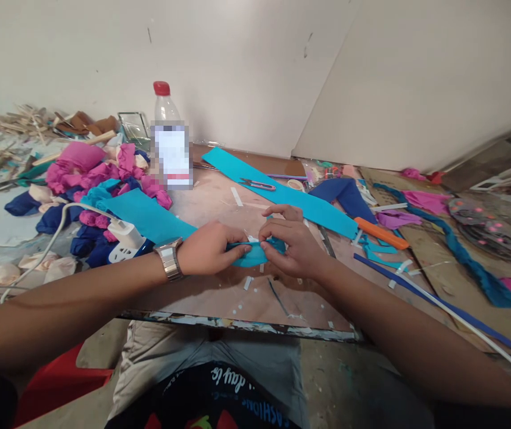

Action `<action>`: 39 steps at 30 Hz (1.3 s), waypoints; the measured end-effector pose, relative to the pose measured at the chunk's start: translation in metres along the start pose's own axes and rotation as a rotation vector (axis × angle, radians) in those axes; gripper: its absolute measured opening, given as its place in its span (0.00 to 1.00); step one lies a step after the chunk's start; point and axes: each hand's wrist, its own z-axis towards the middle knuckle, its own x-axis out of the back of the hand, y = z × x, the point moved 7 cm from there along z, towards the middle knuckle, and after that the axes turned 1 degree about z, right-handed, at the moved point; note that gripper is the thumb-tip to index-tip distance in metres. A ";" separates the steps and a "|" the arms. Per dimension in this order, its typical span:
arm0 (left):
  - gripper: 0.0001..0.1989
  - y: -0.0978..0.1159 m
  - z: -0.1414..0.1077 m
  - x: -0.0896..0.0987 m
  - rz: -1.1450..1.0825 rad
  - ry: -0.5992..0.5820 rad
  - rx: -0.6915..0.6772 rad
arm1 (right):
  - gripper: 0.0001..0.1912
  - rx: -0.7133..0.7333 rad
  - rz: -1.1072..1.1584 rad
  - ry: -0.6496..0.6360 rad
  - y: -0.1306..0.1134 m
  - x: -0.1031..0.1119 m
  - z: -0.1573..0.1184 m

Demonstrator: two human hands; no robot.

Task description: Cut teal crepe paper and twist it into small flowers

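A turquoise strip of thin material (252,258) is stretched between my two hands just above the table. My left hand (208,247) pinches its left end between thumb and fingers. My right hand (293,244) grips the right part with thumb and forefinger, its other fingers curled above. A wider turquoise piece (143,215) lies behind my left wrist; whether it is joined to the held strip I cannot tell. Beyond my hands, a long flat turquoise strip (302,202) runs diagonally, with pink-handled thread snips (258,184) resting on it.
Left are bunched pink fabric pieces (79,164) and a white charger (125,233) with its cable. A red-capped bottle (166,110) stands behind a propped phone (173,158). Right of my hands lie an orange-handled cutter (380,233), a tape roll (295,185) and a gathered teal strip (465,262).
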 end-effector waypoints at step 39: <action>0.20 -0.003 -0.001 0.018 0.465 0.232 0.041 | 0.06 -0.092 -0.266 0.288 0.001 0.019 0.000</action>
